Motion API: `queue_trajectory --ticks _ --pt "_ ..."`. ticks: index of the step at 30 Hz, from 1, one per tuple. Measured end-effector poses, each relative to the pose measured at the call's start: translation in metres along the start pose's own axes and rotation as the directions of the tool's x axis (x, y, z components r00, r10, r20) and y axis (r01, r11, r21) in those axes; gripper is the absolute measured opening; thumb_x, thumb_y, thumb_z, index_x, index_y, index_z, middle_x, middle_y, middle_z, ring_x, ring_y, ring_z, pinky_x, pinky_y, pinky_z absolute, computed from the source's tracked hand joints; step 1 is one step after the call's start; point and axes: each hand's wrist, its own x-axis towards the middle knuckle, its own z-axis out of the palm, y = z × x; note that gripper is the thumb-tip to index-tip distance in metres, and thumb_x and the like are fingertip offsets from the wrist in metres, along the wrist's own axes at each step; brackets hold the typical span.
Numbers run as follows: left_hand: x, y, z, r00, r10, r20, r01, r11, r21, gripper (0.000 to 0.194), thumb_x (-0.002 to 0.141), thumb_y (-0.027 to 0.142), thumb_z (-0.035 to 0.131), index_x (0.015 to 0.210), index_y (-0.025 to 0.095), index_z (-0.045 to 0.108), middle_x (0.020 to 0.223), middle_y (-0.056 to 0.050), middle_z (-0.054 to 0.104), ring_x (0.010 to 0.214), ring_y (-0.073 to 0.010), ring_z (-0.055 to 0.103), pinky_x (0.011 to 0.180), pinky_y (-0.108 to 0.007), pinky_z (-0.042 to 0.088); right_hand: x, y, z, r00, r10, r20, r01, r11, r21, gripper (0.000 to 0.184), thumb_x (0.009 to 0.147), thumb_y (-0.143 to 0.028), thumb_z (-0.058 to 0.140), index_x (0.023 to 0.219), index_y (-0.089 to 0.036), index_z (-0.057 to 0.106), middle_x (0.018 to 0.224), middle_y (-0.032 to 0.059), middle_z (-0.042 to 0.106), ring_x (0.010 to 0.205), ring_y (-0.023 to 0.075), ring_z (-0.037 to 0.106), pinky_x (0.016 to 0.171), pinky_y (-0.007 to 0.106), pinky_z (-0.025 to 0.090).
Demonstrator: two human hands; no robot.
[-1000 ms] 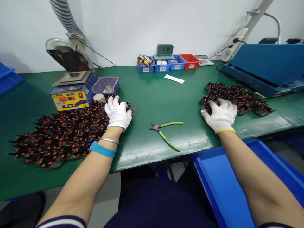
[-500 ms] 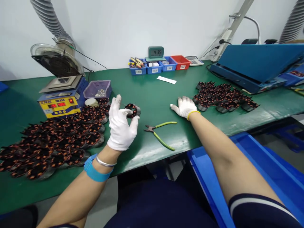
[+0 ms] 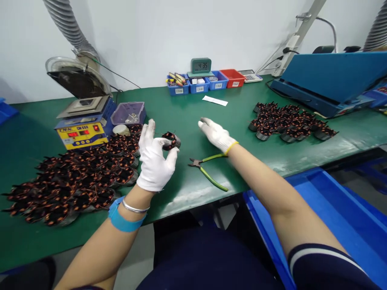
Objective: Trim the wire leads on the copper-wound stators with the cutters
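In a white glove, my left hand pinches a motor stator, a short grey ring with copper windings, between thumb and index finger; its other fingers point up. My right hand, gloved with a yellow cuff, is in the air over the mat with fingers stretched out and nothing in it. Green-handled cutting pliers lie spread on the table between the hands, one handle tip partly behind my right wrist. A big group of stators stands left of my left hand. A smaller group of them sits to the right.
At the back left stand a yellow-and-blue solder pot unit and a purple bin. Small blue bins, a red bin and a clock line the wall. A white strip lies before them. Blue trays are below the table edge.
My right hand has moved left, away from the right-hand stator group, toward the middle of the table. My left hand keeps the stator in nearly the same place. The view has shifted slightly.
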Motion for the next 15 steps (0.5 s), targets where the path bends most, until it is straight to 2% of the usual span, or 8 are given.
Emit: queue_trajectory --ticks 2,4,5,7,9,12,13,15 --pt "-0.001 0.002 -0.003 0.999 0.011 0.039 -0.012 1.000 0.013 0.019 0.082 0.034 0.059 0.096 0.021 0.054 0.161 -0.013 0.026 0.151 -0.0307 0.017 0.119 -0.054 0.026 -0.042 0.003 -0.008 0.995 -0.041 0.087 0.039 0.999 0.023 0.068 0.091 -0.061 0.041 0.149 -0.026 0.038 0.133 0.0076 0.063 0.115 0.0277 0.061 0.095 0.041 0.046" --pt "-0.004 0.007 -0.004 0.994 0.027 0.105 -0.029 0.999 0.013 0.019 0.082 0.034 0.058 0.095 0.021 0.055 0.161 -0.012 0.027 0.151 -0.0313 0.017 0.118 -0.055 0.026 -0.089 0.001 -0.008 0.977 -0.077 0.201 0.103 0.987 -0.124 0.073 0.081 -0.055 0.061 0.146 -0.027 0.043 0.126 0.0076 0.066 0.106 0.0292 0.065 0.084 0.039 0.050" --pt "-0.007 0.011 -0.003 0.988 0.042 0.148 -0.043 0.999 0.006 0.018 0.082 0.033 0.058 0.095 0.021 0.055 0.160 -0.012 0.028 0.151 -0.0321 0.018 0.117 -0.056 0.027 -0.109 0.000 -0.006 0.977 -0.048 0.207 0.095 0.970 -0.225 0.064 0.082 -0.047 0.060 0.142 -0.026 0.049 0.124 0.0085 0.067 0.103 0.0299 0.066 0.081 0.039 0.050" --pt "-0.015 0.019 0.000 0.963 0.096 0.253 -0.092 0.995 -0.027 0.015 0.082 0.030 0.058 0.093 0.020 0.056 0.160 -0.013 0.030 0.150 -0.0344 0.019 0.116 -0.058 0.028 -0.136 0.000 -0.004 0.981 0.083 0.174 -0.021 0.944 -0.330 0.053 0.085 -0.038 0.054 0.137 -0.028 0.054 0.119 0.0077 0.069 0.095 0.0291 0.068 0.074 0.038 0.050" --pt "-0.024 0.028 0.007 0.916 0.175 0.361 -0.159 0.985 -0.073 0.014 0.081 0.029 0.060 0.090 0.019 0.057 0.158 -0.014 0.033 0.149 -0.0366 0.021 0.114 -0.058 0.030 -0.145 0.005 -0.002 0.974 0.187 0.125 -0.136 0.933 -0.333 0.050 0.087 -0.036 0.051 0.136 -0.029 0.055 0.118 0.0063 0.069 0.095 0.0286 0.068 0.074 0.038 0.051" --pt "-0.034 0.035 0.015 0.839 0.285 0.464 -0.236 0.958 -0.161 0.011 0.079 0.026 0.063 0.085 0.018 0.059 0.153 -0.017 0.041 0.147 -0.0367 0.029 0.115 -0.054 0.032 -0.141 0.020 -0.003 0.971 0.236 0.025 -0.219 0.934 -0.282 0.052 0.087 -0.037 0.051 0.137 -0.027 0.053 0.118 0.0075 0.068 0.100 0.0303 0.066 0.081 0.042 0.052" --pt "-0.034 0.036 0.015 0.828 0.297 0.476 -0.234 0.954 -0.190 0.013 0.077 0.026 0.065 0.085 0.018 0.059 0.152 -0.018 0.043 0.145 -0.0361 0.032 0.115 -0.052 0.033 -0.140 0.024 -0.003 0.976 0.216 -0.027 -0.215 0.939 -0.269 0.053 0.086 -0.038 0.051 0.137 -0.024 0.053 0.118 0.0094 0.067 0.102 0.0316 0.065 0.083 0.044 0.052" --pt "-0.030 0.036 0.011 0.842 0.255 0.476 -0.162 0.960 -0.228 0.030 0.068 0.031 0.073 0.091 0.018 0.059 0.152 -0.019 0.040 0.142 -0.0357 0.038 0.113 -0.050 0.037 -0.142 0.029 -0.002 0.982 0.117 -0.148 -0.145 0.969 -0.198 0.054 0.083 -0.040 0.055 0.133 -0.019 0.055 0.120 0.0129 0.064 0.107 0.0332 0.062 0.088 0.047 0.051"
